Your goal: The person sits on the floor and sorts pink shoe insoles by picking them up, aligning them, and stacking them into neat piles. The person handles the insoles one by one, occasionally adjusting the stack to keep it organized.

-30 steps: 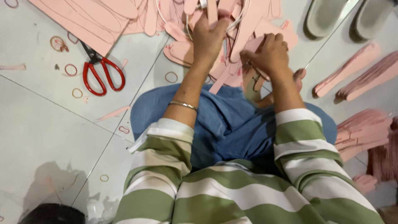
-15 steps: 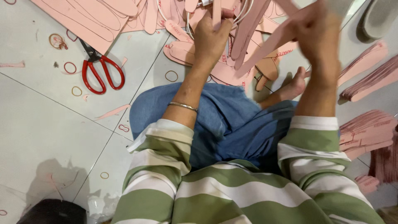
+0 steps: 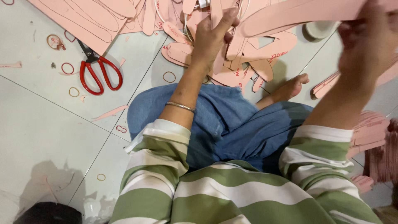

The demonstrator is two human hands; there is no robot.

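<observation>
A person in a green-and-white striped top and blue trousers sits on a pale tiled floor, working through a heap of pink insole-shaped cut-outs. The left hand is closed down on the heap, fingers curled around an upright pink strip, while the right hand, blurred with motion at the frame's upper right, grips one end of a long pink cut-out lifted clear of the pile. The blur suggests a quick pull, which could drag neighbouring pieces out of the loose heap or crease the thin sheet in the grip. A bare foot rests just beside the pile's edge and could scatter it. Red-handled scissors lie on the floor to the left, blades towards the stacked pink sheets; a careless reach across them could nick a hand. Rubber bands dot the tiles. Several cut-outs carry small dark red printed lettering near one end. Banded bundles of pink pieces lie at the right edge.
</observation>
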